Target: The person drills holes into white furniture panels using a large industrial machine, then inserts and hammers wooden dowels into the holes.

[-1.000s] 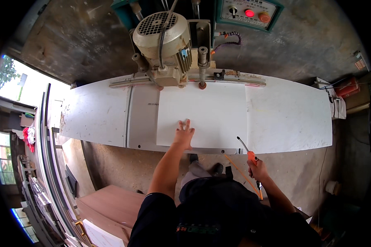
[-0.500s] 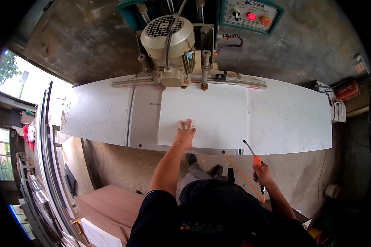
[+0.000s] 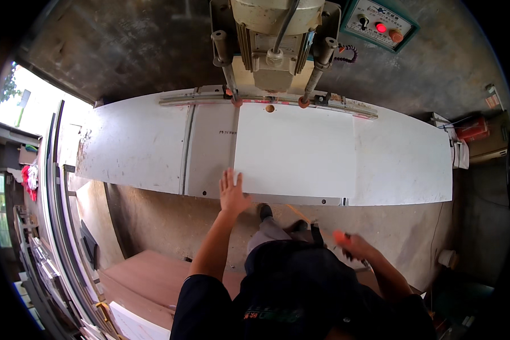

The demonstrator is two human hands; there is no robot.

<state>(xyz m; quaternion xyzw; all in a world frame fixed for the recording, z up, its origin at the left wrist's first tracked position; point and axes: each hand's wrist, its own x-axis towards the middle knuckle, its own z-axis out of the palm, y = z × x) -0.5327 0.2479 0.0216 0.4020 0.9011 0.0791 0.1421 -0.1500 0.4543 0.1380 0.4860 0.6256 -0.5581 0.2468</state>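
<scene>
- My left hand (image 3: 232, 197) has moved off the white panel (image 3: 300, 153) to its near left corner; my right hand (image 3: 355, 246) has drawn back toward me.
- Left hand open, fingers spread; contact I cannot tell.
- Right hand wrapped round the orange-handled air gun (image 3: 340, 237).
- Panel flat on the worktop (image 3: 405, 153), by the boring machine (image 3: 277, 56): one round recess (image 3: 270, 109) made near its far edge; whether anything is left, I cannot tell.

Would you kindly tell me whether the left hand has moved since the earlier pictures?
Yes, the left hand has moved left, closer to the seam in the white table.
</scene>
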